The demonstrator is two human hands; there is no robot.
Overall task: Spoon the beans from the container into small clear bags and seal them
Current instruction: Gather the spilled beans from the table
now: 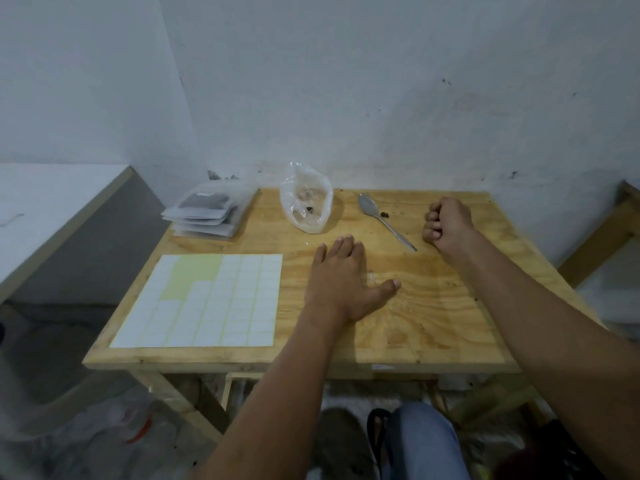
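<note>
A crumpled clear plastic bag (306,202) stands at the back middle of the wooden table (433,323), with only a few dark beans in it. A metal spoon (382,221) lies to its right, bowl toward the wall, beside two loose beans (384,214). A stack of small clear bags (211,213), some showing dark contents, sits at the back left. My left hand (346,282) lies flat on the table, palm down, fingers apart, empty. My right hand (446,223) rests as a closed fist just right of the spoon's handle; I see nothing in it.
A white sheet of sticker labels (207,303), partly peeled at its top, covers the table's front left. A grey wall rises right behind the table. A wooden frame (599,237) stands to the right. My knee and a sandal show below the front edge.
</note>
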